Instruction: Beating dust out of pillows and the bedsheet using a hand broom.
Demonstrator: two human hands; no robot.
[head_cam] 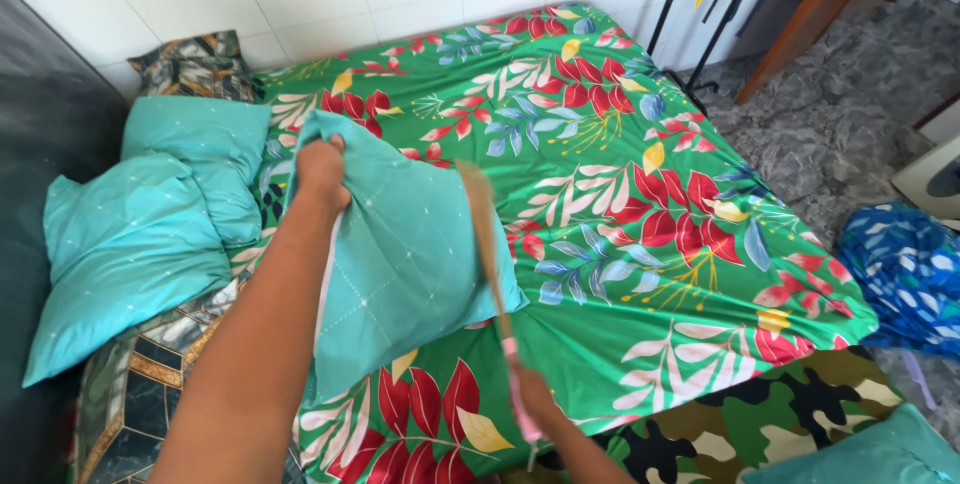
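My left hand (322, 172) grips the top corner of a teal pillow (405, 254) and holds it upright over the bed. My right hand (537, 406) holds the pink handle of a thin stick-like beater (485, 234), blurred with motion, whose upper part lies against the pillow's face. Under both is a green bedsheet (620, 144) printed with red and blue leaves.
Two more teal pillows (130, 244) lie at the left by a dark headboard (40, 144). A patterned cushion (190, 64) sits at the wall. A camouflage cloth (760, 414), a blue patterned bundle (905, 269) and a stand (700, 44) are at the right on the grey floor.
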